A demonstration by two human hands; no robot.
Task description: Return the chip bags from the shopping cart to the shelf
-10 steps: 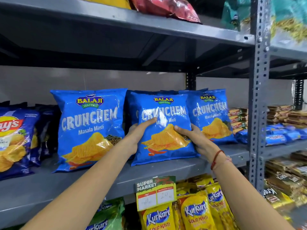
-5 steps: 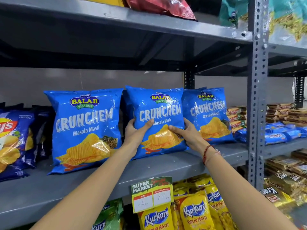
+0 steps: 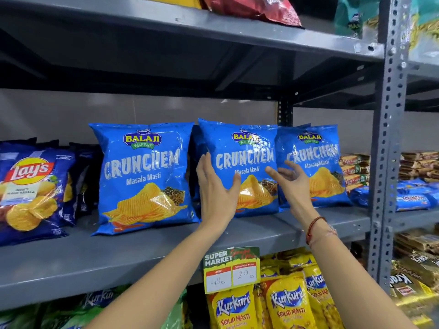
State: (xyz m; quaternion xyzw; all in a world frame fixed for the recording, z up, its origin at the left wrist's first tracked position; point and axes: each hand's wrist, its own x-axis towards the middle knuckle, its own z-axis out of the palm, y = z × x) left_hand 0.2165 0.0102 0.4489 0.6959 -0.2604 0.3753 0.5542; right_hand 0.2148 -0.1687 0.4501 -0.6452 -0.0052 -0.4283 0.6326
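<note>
Three blue Crunchem bags stand upright in a row on the grey shelf [image 3: 142, 255] in front of me; the left bag [image 3: 142, 176] stands apart from my hands, the middle bag [image 3: 247, 148] is the one I am at, and the right bag [image 3: 318, 167] stands just beside it, its left edge tucked behind the middle one; further blue packets seem to stand behind this row, but I cannot count them. My left hand [image 3: 217, 188] lies flat against the middle bag's left side, fingers together and pointing up, thumb [image 3: 235, 184] spread across the picture of the chips; my right hand [image 3: 291, 179] is spread with loosely curled fingers in front of the seam between the middle and right bags, and I cannot tell whether it touches either one; neither hand pinches anything. One red thread bracelet [image 3: 313, 227] circles my right wrist. At the far left of the same shelf leans one Lay's bag [image 3: 31, 186], with dark packets [image 3: 83, 176] behind it. On the shelf's front lip hangs one price tag [image 3: 231, 269] with two white boxes, the right one reading 20. Below it hang yellow Kurkure bags [image 3: 285, 305], at least three fronts readable; green bags [image 3: 95, 309] lie to their left. On the shelf above, one red bag [image 3: 256, 8] overhangs the edge. Right of the perforated upright post [image 3: 387, 138], stacked brown packets [image 3: 418, 165] and blue packets [image 3: 413, 195] fill the neighbouring shelf.
</note>
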